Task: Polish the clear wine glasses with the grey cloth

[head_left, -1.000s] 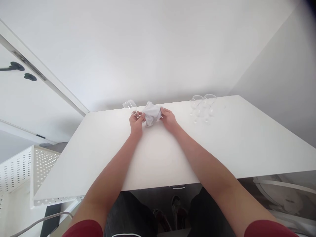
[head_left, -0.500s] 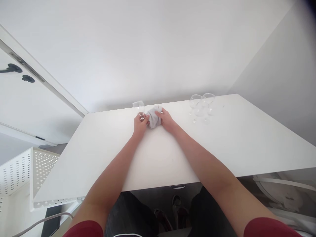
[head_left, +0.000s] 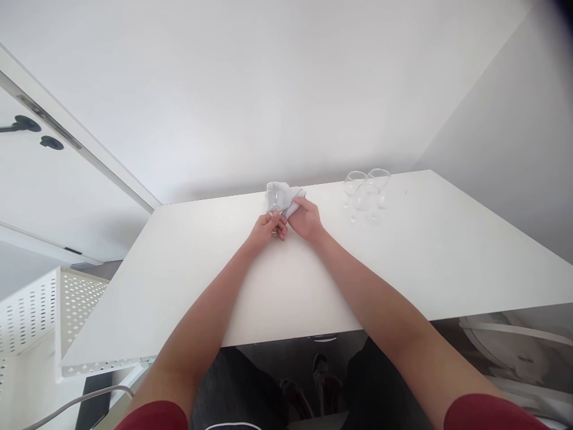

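Note:
Near the far edge of the white table, my left hand (head_left: 271, 228) pinches a clear wine glass (head_left: 274, 200) low down by its stem, the bowl pointing up and away from me. A pale grey-white cloth (head_left: 289, 196) lies behind and beside the bowl. My right hand (head_left: 307, 220) is closed on that cloth to the right of the glass, thumb on top. Part of the cloth is hidden behind the glass and fingers. I cannot tell whether the cloth goes inside the bowl.
Several clear wine glasses (head_left: 367, 190) stand grouped at the back right of the white table (head_left: 286, 298). A wall (head_left: 286, 89) rises right behind the table. A white perforated rack (head_left: 80, 298) is at the left, with a grey cable (head_left: 85, 396) below it.
The glass has turned from leaning left to more upright and moved right. The cloth has gone from the glass's lower end to behind its bowl. My left hand has shifted right.

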### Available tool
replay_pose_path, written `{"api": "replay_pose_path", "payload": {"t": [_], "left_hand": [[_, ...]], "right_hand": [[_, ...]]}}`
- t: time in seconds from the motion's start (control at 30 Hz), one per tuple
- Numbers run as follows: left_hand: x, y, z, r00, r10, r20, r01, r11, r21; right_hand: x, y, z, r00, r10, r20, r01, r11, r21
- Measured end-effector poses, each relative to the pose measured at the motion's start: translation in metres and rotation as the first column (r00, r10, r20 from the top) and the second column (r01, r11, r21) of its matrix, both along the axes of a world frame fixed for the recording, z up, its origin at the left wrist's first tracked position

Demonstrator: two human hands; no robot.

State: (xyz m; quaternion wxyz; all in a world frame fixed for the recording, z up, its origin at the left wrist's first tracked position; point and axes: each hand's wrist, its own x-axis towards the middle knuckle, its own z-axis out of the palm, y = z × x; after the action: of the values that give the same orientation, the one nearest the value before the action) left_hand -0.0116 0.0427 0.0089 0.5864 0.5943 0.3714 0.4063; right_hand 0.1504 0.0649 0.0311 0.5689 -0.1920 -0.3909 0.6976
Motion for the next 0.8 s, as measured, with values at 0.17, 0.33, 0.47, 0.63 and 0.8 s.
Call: {"api": "replay_pose_path", "payload": {"t": [0.17, 0.33, 0.47, 0.63, 0.8], "left_hand": [[-0.002, -0.003, 0.006, 0.984, -0.146, 0.1, 0.158, 0.978, -0.135], [-0.003, -0.002, 0.009, 0.983, -0.042, 0.179, 0.069, 0.986, -0.149], [-0.003, 0.001, 0.004, 0.982, 0.046, 0.183, -0.015, 0.986, -0.165], [0.004, -0.003, 0.001, 0.988, 0.128, 0.083, -0.124, 0.991, -0.054], [0.005, -0.012, 0.006, 0.978, 0.108, -0.176, -0.072, 0.978, 0.196]], "right_hand": [[0.003, -0.003, 0.002, 0.973, 0.232, -0.008, -0.232, 0.972, -0.03], [0.002, -0.004, -0.005, 0.994, 0.053, 0.097, -0.056, 0.998, 0.036], [-0.003, -0.007, -0.009, 0.933, -0.157, 0.323, 0.08, 0.968, 0.238], [-0.005, -0.01, -0.007, 0.741, -0.449, 0.5, 0.018, 0.757, 0.653], [-0.002, -0.008, -0.01, 0.647, -0.624, 0.439, 0.061, 0.616, 0.785]]}}
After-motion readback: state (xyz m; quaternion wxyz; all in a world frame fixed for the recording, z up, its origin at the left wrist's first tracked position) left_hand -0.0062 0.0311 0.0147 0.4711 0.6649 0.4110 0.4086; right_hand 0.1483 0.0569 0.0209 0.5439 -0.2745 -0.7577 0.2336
